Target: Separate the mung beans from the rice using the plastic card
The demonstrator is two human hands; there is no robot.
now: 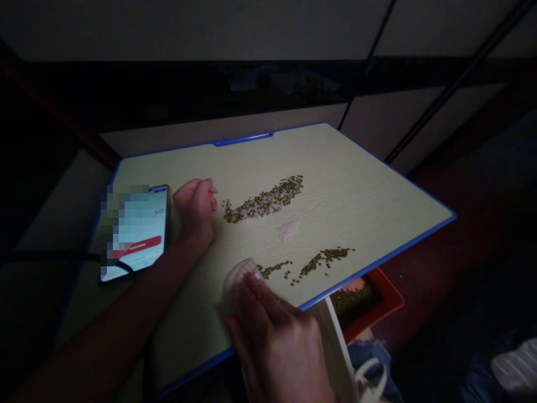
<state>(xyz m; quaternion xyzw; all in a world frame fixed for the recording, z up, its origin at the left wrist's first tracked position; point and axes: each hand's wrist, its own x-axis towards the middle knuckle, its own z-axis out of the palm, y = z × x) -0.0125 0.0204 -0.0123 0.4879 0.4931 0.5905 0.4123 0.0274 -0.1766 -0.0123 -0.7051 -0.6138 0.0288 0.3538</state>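
Observation:
My left hand (196, 202) rests on the pale table top (356, 173) with its fingers curled in, between a lit phone and a long pile of mixed green beans and white grains (268, 200). I see nothing in its fingers. My right hand (277, 324), near the front edge, grips a flat, rounded, pinkish-white piece (244, 272) whose kind I cannot make out. That piece touches or nearly touches the left end of a strip of green beans, likely mung beans (325, 260). A small heap of white grains (287, 230) lies between the two bean rows.
The phone (142, 235) lies at the table's left, with a dark cable (54, 256) crossing it. A blue rim (398, 243) edges the table. Below the right edge is an orange tray (388, 299) holding more green beans, beside a white open drawer or box (335, 324). Pale cabinets stand behind.

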